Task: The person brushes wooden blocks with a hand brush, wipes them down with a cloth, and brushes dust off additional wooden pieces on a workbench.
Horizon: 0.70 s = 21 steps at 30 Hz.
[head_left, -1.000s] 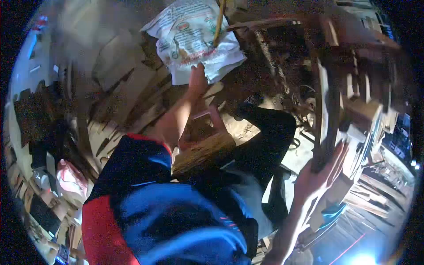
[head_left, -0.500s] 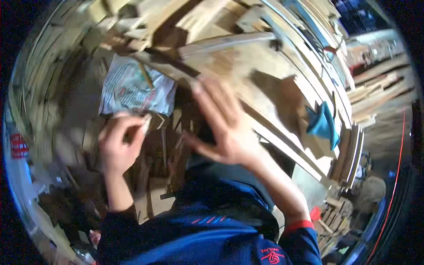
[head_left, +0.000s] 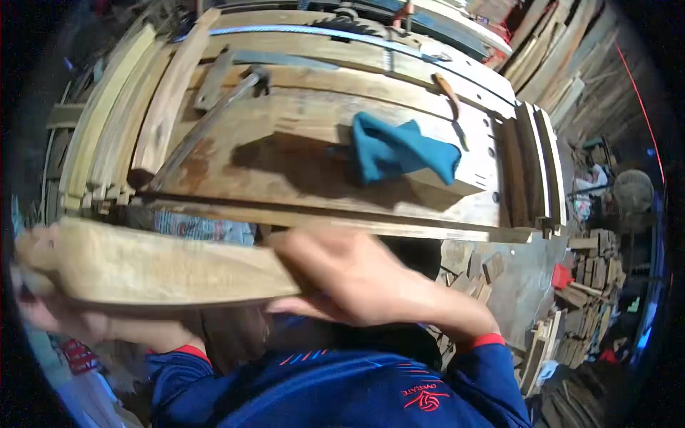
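Note:
A pale, smooth piece of wood (head_left: pixel 171 267), thick at its left end and narrower to the right, is held level in front of my body. My right hand (head_left: pixel 349 271) is closed round its narrow right end. At the thick end, my left hand (head_left: pixel 61 314) grips it from below and the far side, with its fingers blurred by motion. Just beyond the wood is the front edge of a wooden workbench (head_left: pixel 300 114). A printed sack (head_left: pixel 207 228) shows partly behind the held piece.
On the bench lie a teal cloth (head_left: pixel 399 146) over a wooden block (head_left: pixel 449 189), a hammer (head_left: pixel 235 93) and a wooden-handled tool (head_left: pixel 449 100). A toothed saw blade (head_left: pixel 342 28) is at the back. Boards (head_left: pixel 114 121) lean left; wood offcuts (head_left: pixel 592 267) are piled right.
Both hands were in the air, the right one spread, without this wood piece. Now they hold it between them. My view has shifted, showing more of the bench.

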### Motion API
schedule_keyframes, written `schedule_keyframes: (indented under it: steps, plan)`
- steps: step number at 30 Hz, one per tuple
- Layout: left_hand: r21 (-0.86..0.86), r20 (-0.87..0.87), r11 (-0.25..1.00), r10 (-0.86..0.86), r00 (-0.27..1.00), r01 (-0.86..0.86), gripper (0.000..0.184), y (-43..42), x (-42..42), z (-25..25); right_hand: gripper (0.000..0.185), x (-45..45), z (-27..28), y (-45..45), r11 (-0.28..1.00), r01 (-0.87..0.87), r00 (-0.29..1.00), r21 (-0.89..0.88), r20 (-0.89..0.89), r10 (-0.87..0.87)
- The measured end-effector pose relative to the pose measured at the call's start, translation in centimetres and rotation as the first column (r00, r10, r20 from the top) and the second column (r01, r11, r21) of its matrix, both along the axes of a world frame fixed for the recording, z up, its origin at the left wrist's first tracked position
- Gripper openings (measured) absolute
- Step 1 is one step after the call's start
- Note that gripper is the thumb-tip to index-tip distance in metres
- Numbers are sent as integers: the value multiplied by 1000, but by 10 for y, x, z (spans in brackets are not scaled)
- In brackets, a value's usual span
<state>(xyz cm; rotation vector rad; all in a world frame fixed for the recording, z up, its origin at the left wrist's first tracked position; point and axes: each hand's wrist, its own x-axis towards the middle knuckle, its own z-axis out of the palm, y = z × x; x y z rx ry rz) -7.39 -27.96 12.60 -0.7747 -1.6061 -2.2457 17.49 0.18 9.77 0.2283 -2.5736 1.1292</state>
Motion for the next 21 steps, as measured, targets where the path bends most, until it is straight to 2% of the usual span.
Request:
schedule_keyframes:
  steps: [2,3,4,5,6,7,8,9,10,11,13,14,15,16,17,19,21]
  plan:
    - [-17,14,970,242,970,-241,49,81,15,2,53,26,30,39,958,217,973,189,-126,-195]
    - [-6,-3,987,158,987,-158,56,130,24,-14,57,37,47,59,916,316,946,247,-157,-284]
    - [3,-18,997,73,997,-73,63,179,33,-30,59,49,57,74,880,444,896,167,-100,-433]
    - [-111,-70,993,-54,996,46,68,212,44,-42,56,54,59,97,835,506,863,217,-150,-483]
    - [-370,-214,917,-240,947,149,74,230,62,-48,54,60,61,121,781,567,823,261,-201,-531]
    - [-619,-367,775,-434,823,132,81,240,74,-50,53,65,62,145,719,627,779,299,-250,-575]
    - [-768,-466,641,-571,676,11,89,258,89,-51,54,68,65,163,683,657,745,320,-138,-652]
    - [-783,-584,590,-591,557,-195,84,278,104,-56,44,66,70,175,695,619,763,364,-70,-643]
    - [-811,-577,538,-668,471,-230,81,289,108,-70,45,61,64,190,683,596,771,423,-63,-633]
    - [-829,-551,526,-712,435,-189,64,298,108,-84,47,56,54,204,670,569,782,476,-60,-621]
    - [-811,-576,562,-716,395,-165,55,299,102,-84,46,41,38,216,747,524,784,408,112,-611]
    - [-775,-604,625,-686,406,-95,51,297,99,-83,46,34,34,217,742,489,780,459,151,-608]
    - [-732,-625,681,-656,423,-25,48,295,96,-82,46,28,19,221,713,488,788,504,97,-608]
    - [-711,-656,702,-642,396,-41,35,290,95,-73,44,20,11,224,746,454,819,487,101,-564]
    - [-655,-710,755,-602,365,-30,31,285,93,-82,42,12,3,228,777,418,849,471,102,-519]
    - [-640,-716,768,-596,363,1,28,258,104,-70,43,0,-28,243,724,380,875,576,29,-483]
    - [-712,-639,701,-675,370,49,25,221,118,-42,43,-10,-29,237,790,345,895,507,77,-439]
